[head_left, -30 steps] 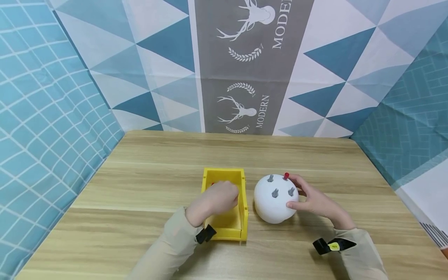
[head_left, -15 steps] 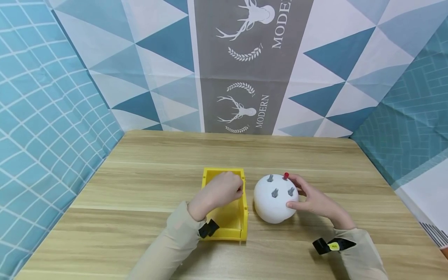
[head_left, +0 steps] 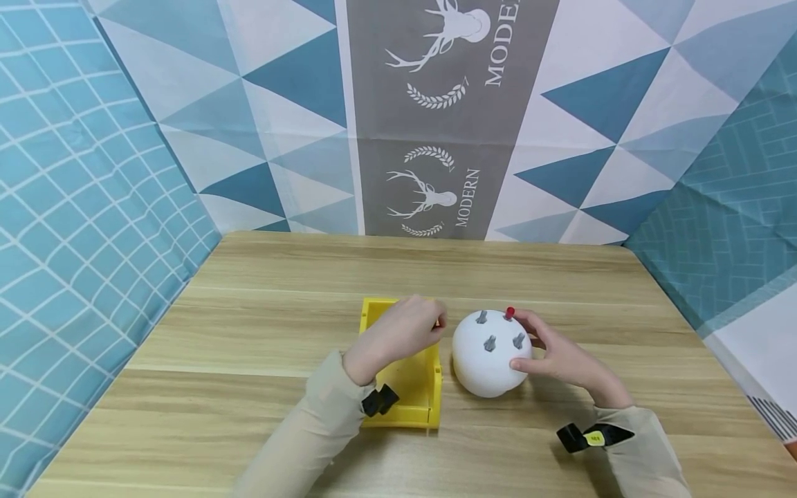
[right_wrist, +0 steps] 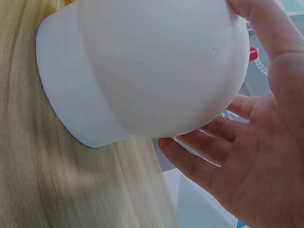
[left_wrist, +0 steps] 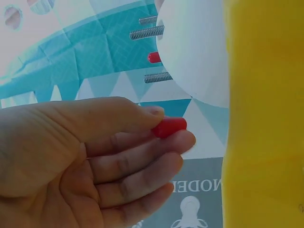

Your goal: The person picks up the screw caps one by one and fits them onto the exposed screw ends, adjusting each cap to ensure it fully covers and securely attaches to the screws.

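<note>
My left hand (head_left: 401,330) is over the right side of a yellow bin (head_left: 437,391). In the left wrist view, its thumb and index finger pinch a small red cap (left_wrist: 171,127). To the right of the bin stands a white rounded body (head_left: 482,373) on the table, with threaded metal studs (left_wrist: 148,32) sticking out of its top. One stud wears a red cap (head_left: 510,312) at the far right. My right hand (head_left: 566,356) grips the white body from its right side, thumb in front and fingers behind, as the right wrist view (right_wrist: 199,142) also shows.
The wooden table (head_left: 280,304) carries the bin and the white body. Behind it hangs a patterned cloth (head_left: 411,117) with grey and blue shapes, and a blue checked cloth (head_left: 81,180) borders the left side.
My left hand has risen out of the yellow bin and moved right toward the white body. The right hand and the white body have stayed in place.
</note>
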Demonstrator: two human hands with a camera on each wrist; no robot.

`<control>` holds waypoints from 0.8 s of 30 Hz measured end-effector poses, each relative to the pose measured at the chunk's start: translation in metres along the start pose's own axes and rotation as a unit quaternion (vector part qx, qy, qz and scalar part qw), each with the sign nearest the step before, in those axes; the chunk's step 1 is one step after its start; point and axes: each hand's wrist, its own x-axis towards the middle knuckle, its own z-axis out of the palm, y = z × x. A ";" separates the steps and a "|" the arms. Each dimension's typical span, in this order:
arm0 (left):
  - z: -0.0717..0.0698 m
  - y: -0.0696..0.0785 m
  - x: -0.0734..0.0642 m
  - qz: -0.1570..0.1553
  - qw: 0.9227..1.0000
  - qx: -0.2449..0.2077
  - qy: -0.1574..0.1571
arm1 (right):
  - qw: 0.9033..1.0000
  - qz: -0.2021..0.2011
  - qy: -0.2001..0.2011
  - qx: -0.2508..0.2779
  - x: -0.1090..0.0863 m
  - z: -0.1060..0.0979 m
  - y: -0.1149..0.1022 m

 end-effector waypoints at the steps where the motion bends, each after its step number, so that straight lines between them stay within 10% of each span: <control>1: -0.001 0.000 0.001 -0.003 1.000 -0.006 0.000 | 1.000 -0.001 0.000 -0.001 0.000 0.000 0.000; 24: 0.002 0.014 0.020 -0.006 0.998 -0.044 0.035 | 1.000 0.000 0.001 -0.003 0.000 0.000 0.001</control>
